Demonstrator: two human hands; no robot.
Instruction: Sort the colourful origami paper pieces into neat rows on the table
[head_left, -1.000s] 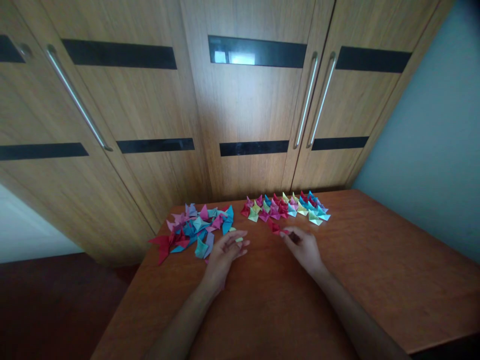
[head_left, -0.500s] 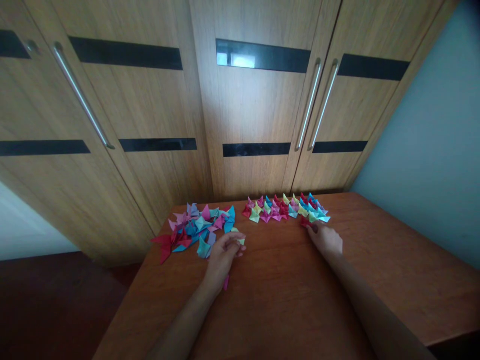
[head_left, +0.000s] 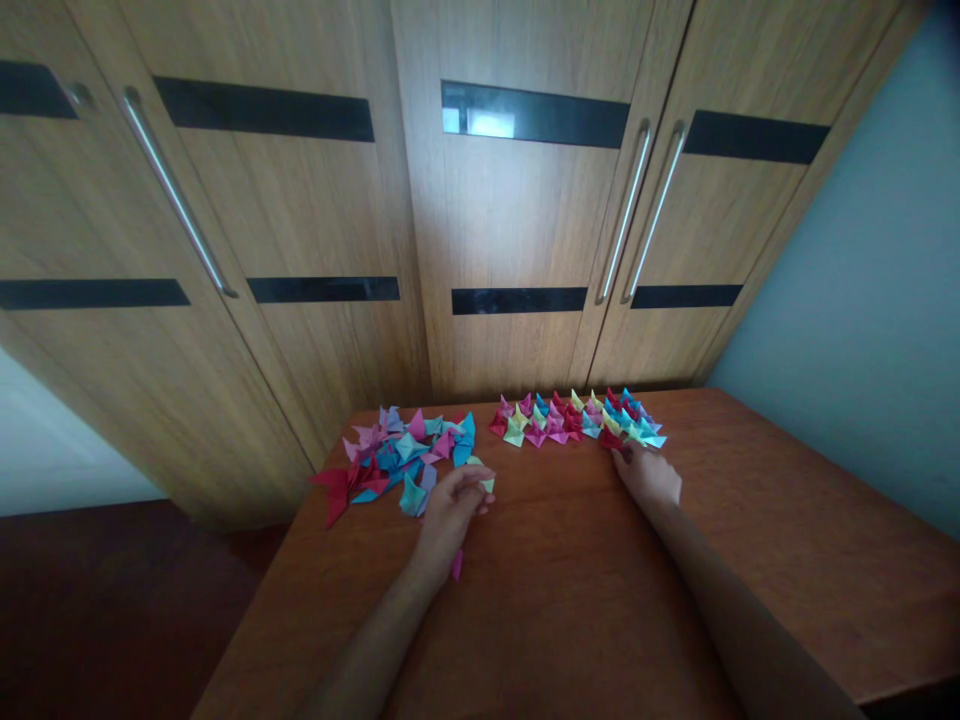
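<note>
At the front of the neat rows of folded paper pieces (head_left: 556,428), my right hand (head_left: 649,476) pinches a red folded piece (head_left: 610,440). The rows mix pink, red, yellow, blue and pale green. My left hand (head_left: 453,500) is curled beside a loose pile of folded papers (head_left: 405,448), with its fingers round a pale yellow-green piece (head_left: 488,485) that is partly hidden. A pink piece (head_left: 457,565) pokes out beneath my left wrist.
The brown wooden table (head_left: 555,590) reaches back to a wardrobe (head_left: 510,350) with metal handles and dark strips. A pale blue wall (head_left: 862,330) rises at the right. Red paper (head_left: 335,492) lies near the table's left edge.
My right hand and the red piece have shifted slightly inward, closer to the front row. The whole view has moved a little; my left hand keeps its pose.
</note>
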